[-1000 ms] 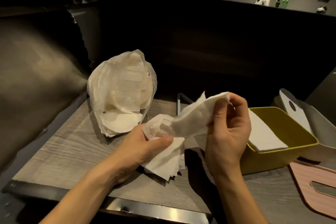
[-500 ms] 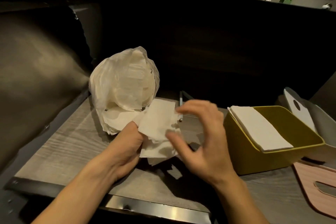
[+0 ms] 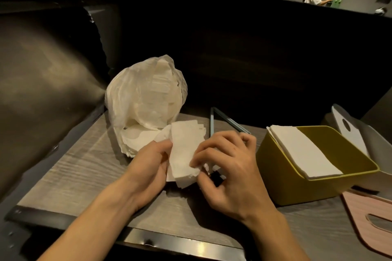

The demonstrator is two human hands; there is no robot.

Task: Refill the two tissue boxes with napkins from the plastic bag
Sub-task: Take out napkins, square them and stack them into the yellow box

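Note:
A crumpled translucent plastic bag (image 3: 146, 101) with white napkins inside stands on the wooden table (image 3: 70, 174), its mouth facing me. Just in front of it I hold a small stack of white napkins (image 3: 184, 150) between both hands. My left hand (image 3: 148, 165) grips the stack's left side. My right hand (image 3: 229, 171) pinches its right edge with curled fingers. To the right sits an open yellow tissue box (image 3: 282, 180) with a slanted pile of napkins (image 3: 303, 150) in it. A grey tissue box (image 3: 379, 142) stands behind it at the far right.
A pink lid with a slot (image 3: 369, 216) lies at the right front. A white lid with a hole (image 3: 347, 131) leans in the grey box. A thin metal stand (image 3: 222, 122) sits behind my hands. A dark padded bench back (image 3: 42, 82) rises on the left.
A second ago my right hand held up a loose napkin; it then let go and came down. Now both hands close on the stack near the bag.

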